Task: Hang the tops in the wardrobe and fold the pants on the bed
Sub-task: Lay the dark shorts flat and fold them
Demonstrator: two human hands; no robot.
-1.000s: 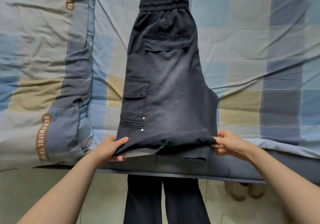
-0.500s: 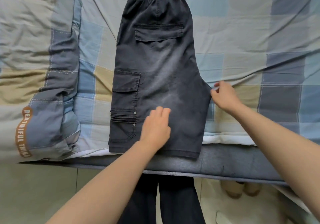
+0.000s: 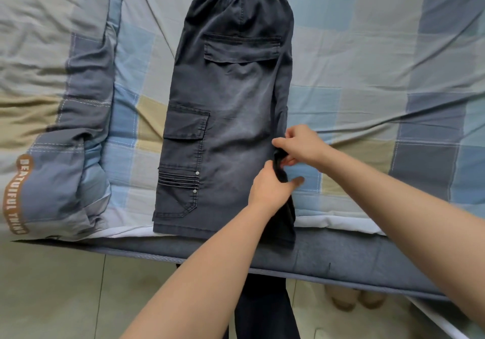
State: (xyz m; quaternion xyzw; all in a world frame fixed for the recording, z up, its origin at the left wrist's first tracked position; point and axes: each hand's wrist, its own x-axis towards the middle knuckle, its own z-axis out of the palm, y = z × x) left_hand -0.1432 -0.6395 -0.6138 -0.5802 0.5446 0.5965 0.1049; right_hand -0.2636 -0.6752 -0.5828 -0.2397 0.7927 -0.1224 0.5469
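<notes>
Head view looks down on dark grey cargo shorts laid flat and folded lengthwise on a bed covered by a checked sheet in blue, grey and tan. The elastic waistband lies at the far end, and the hem reaches the near edge of the mattress. A flap pocket sits across the upper part of the shorts, and a cargo pocket with two small studs sits on their left side.

Both hands work at the right edge of the shorts, close together. The right hand has its fingers curled and pinches a bunched bit of the dark fabric at that edge. The left hand is just nearer, its fingers tucked over the same edge and gripping the cloth, with the thumb stretched out to the right over the sheet.

A rolled quilt in the same check, with brown lettering, lies to the left of the shorts, apart from them. Pale slippers show on the floor beneath the near edge of the bed.
</notes>
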